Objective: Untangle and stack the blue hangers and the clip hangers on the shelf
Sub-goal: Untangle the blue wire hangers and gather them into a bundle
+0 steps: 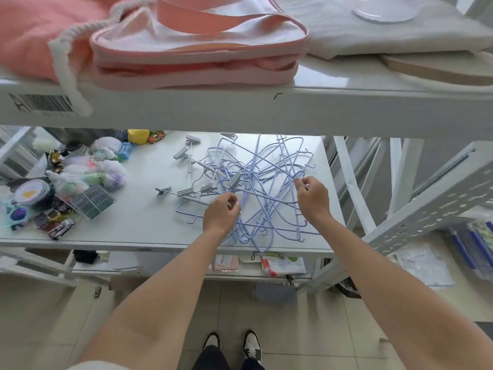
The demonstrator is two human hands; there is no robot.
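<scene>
Bright, even daylight is filling the scene, glaring softly off the white shelf (149, 217). Wide-angle distortion is bending the edges, and detail is looking slightly soft.

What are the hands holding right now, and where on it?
Both hands pinch wires of the blue hangers: left hand at the tangle's near left, right hand on its right side.

Blue hangers (269, 188): tangled heap, shelf (138, 217) right half, reaching front edge.
Clip hangers (190, 166): left of heap, interlocked.
Left hand (221, 213): pinching wire.
Right hand (312, 197): pinching wire.
</scene>
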